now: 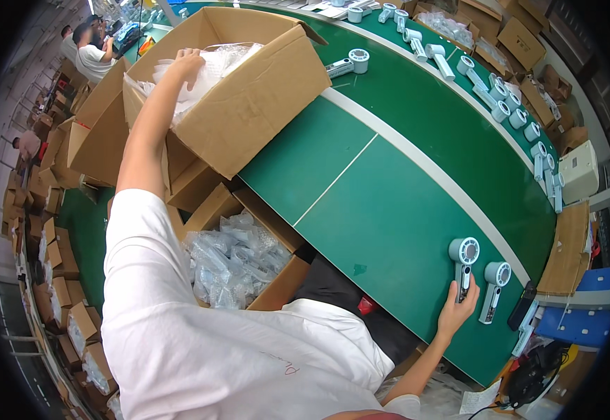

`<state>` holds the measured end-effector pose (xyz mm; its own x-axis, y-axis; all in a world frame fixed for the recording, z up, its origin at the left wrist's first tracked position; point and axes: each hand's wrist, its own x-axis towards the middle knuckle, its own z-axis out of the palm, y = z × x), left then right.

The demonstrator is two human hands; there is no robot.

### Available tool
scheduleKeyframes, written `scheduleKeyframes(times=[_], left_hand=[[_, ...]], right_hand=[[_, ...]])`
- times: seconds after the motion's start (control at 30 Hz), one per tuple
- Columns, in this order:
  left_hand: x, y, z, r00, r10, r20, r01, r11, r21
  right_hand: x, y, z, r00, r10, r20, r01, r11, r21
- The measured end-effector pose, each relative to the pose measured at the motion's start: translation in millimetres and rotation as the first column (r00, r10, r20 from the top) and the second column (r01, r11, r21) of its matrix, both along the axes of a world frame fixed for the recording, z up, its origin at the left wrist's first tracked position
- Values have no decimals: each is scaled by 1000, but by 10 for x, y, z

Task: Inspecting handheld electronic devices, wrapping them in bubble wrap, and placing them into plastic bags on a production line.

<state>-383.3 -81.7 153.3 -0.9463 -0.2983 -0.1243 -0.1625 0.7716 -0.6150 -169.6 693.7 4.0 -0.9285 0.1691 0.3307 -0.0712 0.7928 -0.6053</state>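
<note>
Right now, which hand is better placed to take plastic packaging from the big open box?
Probably left: the left hand reaches into the big open box, at the plastic packaging. The right hand is well away, holding a handheld fan at the green table.

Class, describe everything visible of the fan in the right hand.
The handheld fan looks like pale grey-blue plastic: a round, slotted head, and a handle with a dark front panel. The right hand grips the handle's lower part, head end uppermost in view, over the green table. Whether it touches the green table is unclear.
</note>
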Motion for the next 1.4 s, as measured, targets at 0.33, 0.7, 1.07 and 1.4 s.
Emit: scheduleKeyframes(times=[0.33, 0.7, 1.07, 1.4], left_hand=[[1018, 557, 1535, 260, 411, -874, 557, 675, 484], [1821, 3572, -486, 638, 693, 335, 488, -701, 520], [1653, 4006, -1421, 371, 322, -871, 297, 848, 440], [1885, 4481, -854, 899, -201, -389, 437, 379, 815]], right_hand=[[13, 0, 33, 1000, -8, 18, 9, 998, -68], [-88, 5, -28, 996, -5, -88, -5, 994, -105], [84, 163, -128, 991, 0, -137, -112, 574, -811], [111, 159, -113, 980, 39, -197, -193, 461, -866]])
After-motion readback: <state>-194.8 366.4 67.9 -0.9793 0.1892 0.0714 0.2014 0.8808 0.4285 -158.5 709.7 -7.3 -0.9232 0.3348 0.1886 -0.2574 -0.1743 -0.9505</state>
